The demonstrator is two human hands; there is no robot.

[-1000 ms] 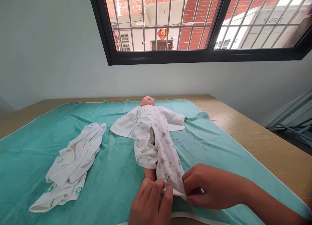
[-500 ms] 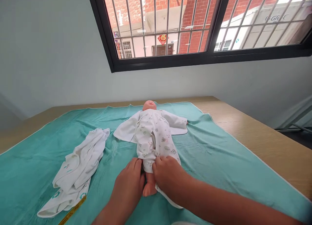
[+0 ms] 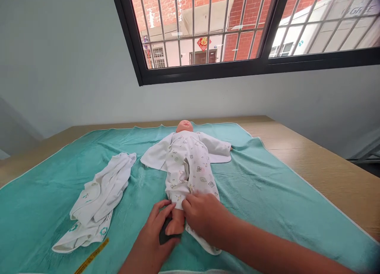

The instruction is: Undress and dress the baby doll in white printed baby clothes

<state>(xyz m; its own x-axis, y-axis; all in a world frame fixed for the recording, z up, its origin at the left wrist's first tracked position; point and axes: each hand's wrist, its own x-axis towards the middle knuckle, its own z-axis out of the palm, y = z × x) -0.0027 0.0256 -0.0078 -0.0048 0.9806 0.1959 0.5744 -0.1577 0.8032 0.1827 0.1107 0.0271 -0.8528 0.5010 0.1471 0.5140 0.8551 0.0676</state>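
A baby doll (image 3: 184, 126) lies on its back, dressed in a white top (image 3: 218, 147) with the sleeves spread out and printed white trousers (image 3: 190, 163). My right hand (image 3: 204, 218) is closed on the cuff of the trouser leg on the left, pinching its right edge. My left hand (image 3: 157, 230) curves around the bare foot (image 3: 175, 224) that sticks out of that cuff. Its thumb and fingers are apart, the fingertips touching the cuff's left edge. The other trouser leg hangs past my right hand, and no foot shows at its end.
A turquoise blanket (image 3: 261, 210) covers most of the wooden table (image 3: 320, 167). To the left lies a crumpled white baby garment (image 3: 101, 195), with a yellow tape strip (image 3: 92, 256) near it. Behind the table are a wall and a barred window (image 3: 202, 28).
My left hand has let go of the cuff's left edge and opened around the foot. My right hand keeps its pinch on the cuff. The view has shifted slightly.
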